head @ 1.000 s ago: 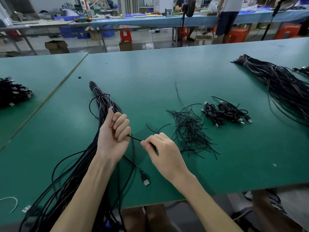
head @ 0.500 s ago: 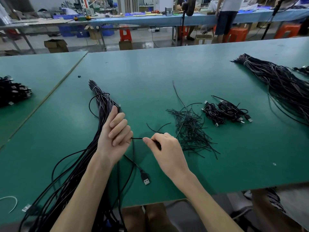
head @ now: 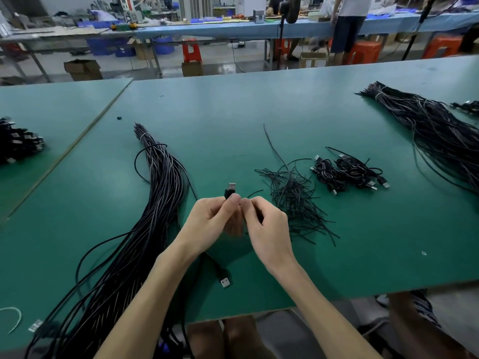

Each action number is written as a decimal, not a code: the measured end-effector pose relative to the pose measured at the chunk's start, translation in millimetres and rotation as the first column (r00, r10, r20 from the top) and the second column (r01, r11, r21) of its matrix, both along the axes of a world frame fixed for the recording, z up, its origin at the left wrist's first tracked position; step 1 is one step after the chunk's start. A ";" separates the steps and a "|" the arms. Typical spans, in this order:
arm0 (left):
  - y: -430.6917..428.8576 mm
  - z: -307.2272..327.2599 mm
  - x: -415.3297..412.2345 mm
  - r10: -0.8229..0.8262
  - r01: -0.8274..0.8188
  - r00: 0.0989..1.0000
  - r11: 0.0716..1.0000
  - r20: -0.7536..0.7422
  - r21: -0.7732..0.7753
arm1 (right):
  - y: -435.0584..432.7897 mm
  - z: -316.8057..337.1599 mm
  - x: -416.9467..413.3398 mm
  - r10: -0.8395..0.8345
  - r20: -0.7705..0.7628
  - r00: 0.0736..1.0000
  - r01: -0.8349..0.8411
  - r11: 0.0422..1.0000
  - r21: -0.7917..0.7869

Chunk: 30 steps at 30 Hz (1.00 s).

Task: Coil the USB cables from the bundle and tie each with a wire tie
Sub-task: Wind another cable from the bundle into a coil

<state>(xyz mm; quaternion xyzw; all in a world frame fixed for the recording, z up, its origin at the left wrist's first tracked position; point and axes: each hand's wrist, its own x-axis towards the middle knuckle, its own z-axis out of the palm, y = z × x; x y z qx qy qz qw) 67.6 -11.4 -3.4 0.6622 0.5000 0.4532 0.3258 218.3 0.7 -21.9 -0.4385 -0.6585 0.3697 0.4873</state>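
A long bundle of black USB cables [head: 158,193] lies on the green table [head: 233,112], running from the far left toward the near edge. My left hand [head: 207,224] pinches the black plug end of one USB cable [head: 230,191], its metal tip pointing up. My right hand [head: 264,229] is right beside it with curled fingers pinching the same cable just below the plug. Another plug [head: 225,281] of a loose cable rests on the table under my wrists. A heap of black wire ties [head: 293,200] lies just right of my hands.
Two or three coiled, tied cables [head: 347,174] sit beyond the ties. A second big cable bundle [head: 435,136] stretches along the right. More dark cable coils [head: 18,143] lie on the left table. A person stands at the far benches [head: 347,24].
Both hands came together and rose toward the table's middle. The left hand left the bundle and now holds a plug end upright; the right hand closed in beside it.
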 end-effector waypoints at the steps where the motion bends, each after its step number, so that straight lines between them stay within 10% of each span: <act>1: 0.1 -2.1 -0.5 0.062 -0.060 0.997 0.997 -0.050 0.039 | 0.3 -0.1 -0.5 -0.004 -0.019 1.000 0.004 1.000 -0.007; 9: 1.6 -7.2 -8.7 0.296 -0.209 0.889 0.941 -0.350 0.265 | -0.5 -3.1 -1.3 -0.022 -0.015 1.000 0.024 0.994 0.103; 23: 2.6 -3.5 2.1 0.007 0.018 0.983 0.991 0.184 -0.134 | -5.8 2.4 0.5 0.099 -0.008 0.995 -0.097 0.987 0.130; 26: 3.4 -2.3 0.6 -0.024 0.118 0.885 0.978 0.466 -0.173 | -7.2 3.7 -0.9 0.153 0.103 0.983 -0.167 0.976 0.140; 30: 7.1 9.5 -4.2 0.025 0.171 0.539 0.976 0.842 -0.138 | -6.2 2.0 -5.9 0.238 0.213 0.948 -0.258 0.963 0.071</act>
